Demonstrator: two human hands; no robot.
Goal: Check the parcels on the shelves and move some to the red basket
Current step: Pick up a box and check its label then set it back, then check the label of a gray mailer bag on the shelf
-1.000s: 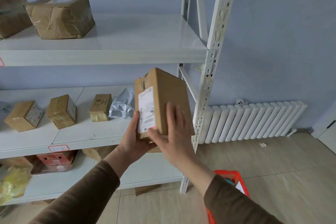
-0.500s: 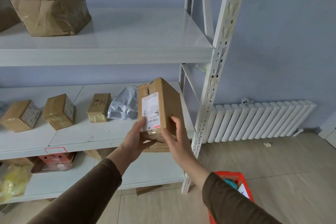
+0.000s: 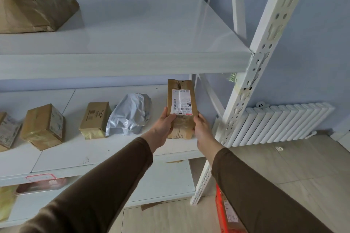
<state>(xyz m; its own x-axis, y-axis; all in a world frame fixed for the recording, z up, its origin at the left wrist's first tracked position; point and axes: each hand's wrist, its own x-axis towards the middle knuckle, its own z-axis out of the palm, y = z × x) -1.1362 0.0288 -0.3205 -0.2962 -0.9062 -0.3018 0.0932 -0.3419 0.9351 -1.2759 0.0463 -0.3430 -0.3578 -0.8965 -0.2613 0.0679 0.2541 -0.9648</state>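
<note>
Both hands grasp 1 parcel [image 3: 180, 108], a tall brown box held upright at the right end of the middle shelf [image 3: 117, 149], its white label facing the camera. The left hand [image 3: 164, 126] curls round the parcel's lower left edge, thumb on the front just below the label; the right hand [image 3: 201, 126] curls round the lower right edge. The parcel's bottom is at the shelf surface, but contact cannot be told.

Just left of the left hand lies a crumpled grey bag [image 3: 129, 114], touching a small carton [image 3: 95, 119] on its far side. Farther left sit a taped box [image 3: 44, 126] and, at the frame edge, another box [image 3: 7, 130]. Above the hands, on the top shelf [image 3: 132, 62], a large brown package [image 3: 36, 0] sits well to the left.

Below the right forearm, the red basket [image 3: 220, 212] stands on the floor, mostly hidden by the sleeve, with a labelled item inside. Right of the hands, past the white upright [image 3: 261, 56], a radiator [image 3: 280, 125] lines the wall.
</note>
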